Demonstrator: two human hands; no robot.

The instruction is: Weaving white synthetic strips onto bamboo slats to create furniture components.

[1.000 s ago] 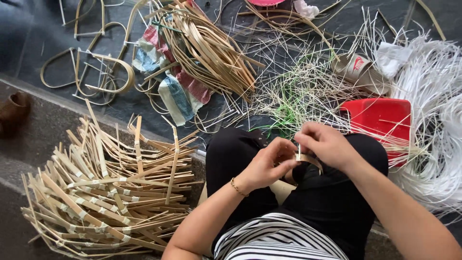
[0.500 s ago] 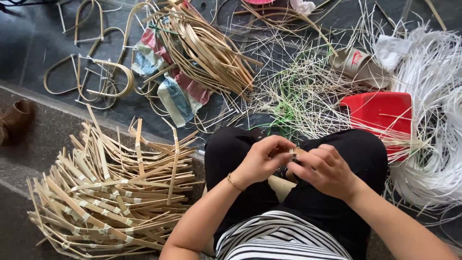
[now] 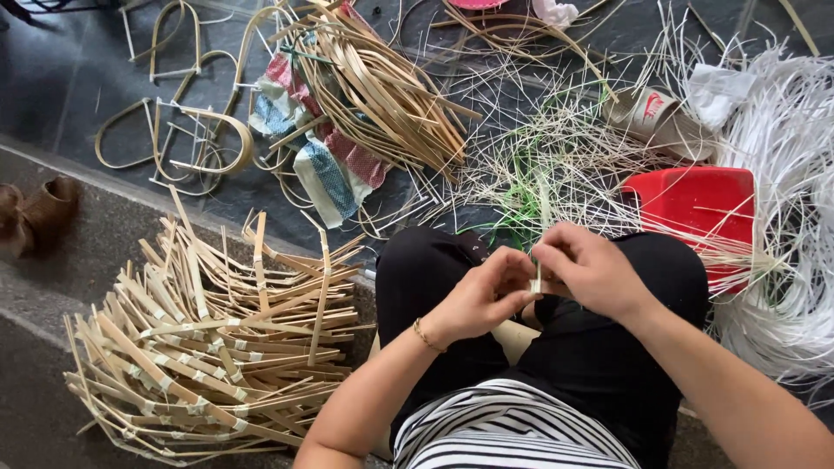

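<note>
Left hand [image 3: 480, 295] and right hand [image 3: 591, 271] met at frame centre over the lap, fingers of both pinched together on a small pale strip [image 3: 537, 281], stack of bound bamboo pieces [image 3: 208, 339] lower left, red stool [image 3: 695, 208] at right, white strands [image 3: 782, 174] far right.

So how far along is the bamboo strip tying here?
Done: a big pile of tied strip bundles lies beside the left knee. In hand: the left hand and right hand pinch a small strip piece. Left: loose bamboo strips on the floor.
</note>
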